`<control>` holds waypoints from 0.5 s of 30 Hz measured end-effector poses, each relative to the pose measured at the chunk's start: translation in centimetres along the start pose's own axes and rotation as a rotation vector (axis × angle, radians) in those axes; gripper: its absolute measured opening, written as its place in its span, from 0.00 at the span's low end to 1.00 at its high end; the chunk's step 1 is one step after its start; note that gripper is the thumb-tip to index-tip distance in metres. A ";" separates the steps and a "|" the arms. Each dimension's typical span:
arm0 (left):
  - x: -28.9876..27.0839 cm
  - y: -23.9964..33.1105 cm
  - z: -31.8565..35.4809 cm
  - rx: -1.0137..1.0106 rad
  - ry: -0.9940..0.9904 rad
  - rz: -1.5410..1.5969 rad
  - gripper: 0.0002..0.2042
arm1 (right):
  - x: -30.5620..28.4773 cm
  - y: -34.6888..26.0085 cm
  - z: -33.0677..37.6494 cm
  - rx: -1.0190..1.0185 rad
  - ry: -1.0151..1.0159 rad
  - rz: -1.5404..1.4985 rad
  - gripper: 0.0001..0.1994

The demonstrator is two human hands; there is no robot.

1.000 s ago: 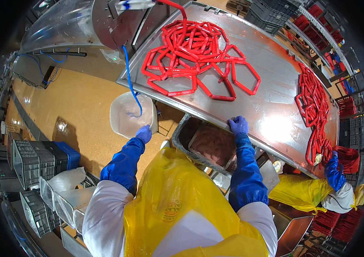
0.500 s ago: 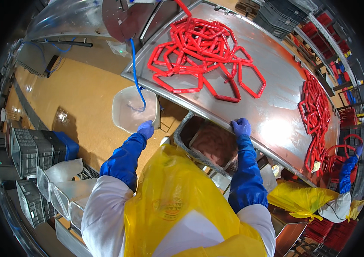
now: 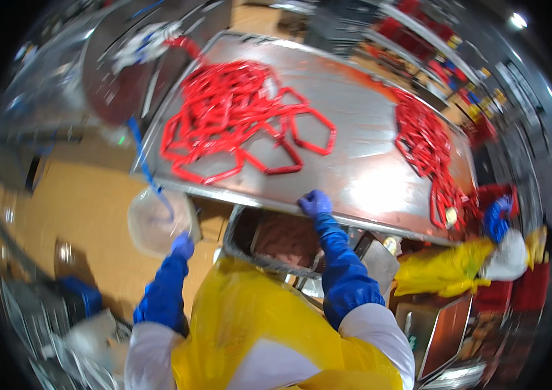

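My right hand (image 3: 315,203), in a purple glove, rests on the near rim of the steel table (image 3: 354,140) with its fingers curled and nothing visible in them. My left hand (image 3: 183,246), gloved the same way, hangs low beside a white tub (image 3: 138,224); its fingers are too smeared to read. On the table's left part lies a heap of linked red sausages (image 3: 224,104), some loops spread toward me. Under the table edge, between my hands, stands a dark bin (image 3: 242,227) holding pinkish-brown meat paste (image 3: 288,239).
A second sausage pile (image 3: 422,133) lies at the table's right end, near a co-worker in a yellow apron (image 3: 442,266). A blue hose (image 3: 141,153) droops into the tub. A steel machine (image 3: 113,78) stands at far left. Grey crates (image 3: 26,312) are stacked lower left.
My view has turned, so the table and sausage heaps sit further left and more level. My right hand stays at the table rim; my left stays low by the tub.
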State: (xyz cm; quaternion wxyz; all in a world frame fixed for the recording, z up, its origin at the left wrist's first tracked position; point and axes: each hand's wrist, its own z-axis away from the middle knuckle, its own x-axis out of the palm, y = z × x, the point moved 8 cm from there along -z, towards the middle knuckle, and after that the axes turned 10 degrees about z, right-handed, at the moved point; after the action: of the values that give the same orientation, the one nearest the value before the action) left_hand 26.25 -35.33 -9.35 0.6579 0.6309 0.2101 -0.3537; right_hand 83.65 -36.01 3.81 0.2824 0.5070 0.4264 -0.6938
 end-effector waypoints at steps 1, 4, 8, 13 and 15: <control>0.4 -2.8 -0.2 -0.085 -0.066 -0.151 0.17 | -0.6 -1.5 -0.1 -0.036 0.016 0.003 0.19; 0.3 -0.4 -0.1 -0.113 -0.084 -0.120 0.22 | -1.6 -1.3 0.5 -0.046 0.094 0.075 0.19; 0.1 -0.3 -0.6 -0.073 -0.078 -0.164 0.22 | -1.8 -1.0 0.8 -0.027 0.067 0.049 0.19; -0.1 0.9 -0.2 -0.093 -0.114 -0.183 0.21 | -1.8 -1.0 1.1 -0.025 0.079 0.040 0.19; -0.4 -0.8 -0.5 -0.038 -0.051 -0.208 0.21 | -1.7 -1.6 1.1 -0.035 0.091 0.046 0.19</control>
State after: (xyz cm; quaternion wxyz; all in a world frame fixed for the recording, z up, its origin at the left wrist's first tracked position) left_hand 25.44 -34.75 -9.67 0.6345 0.5839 0.2644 -0.4320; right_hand 82.36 -36.26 6.09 0.2877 0.5426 0.4391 -0.6557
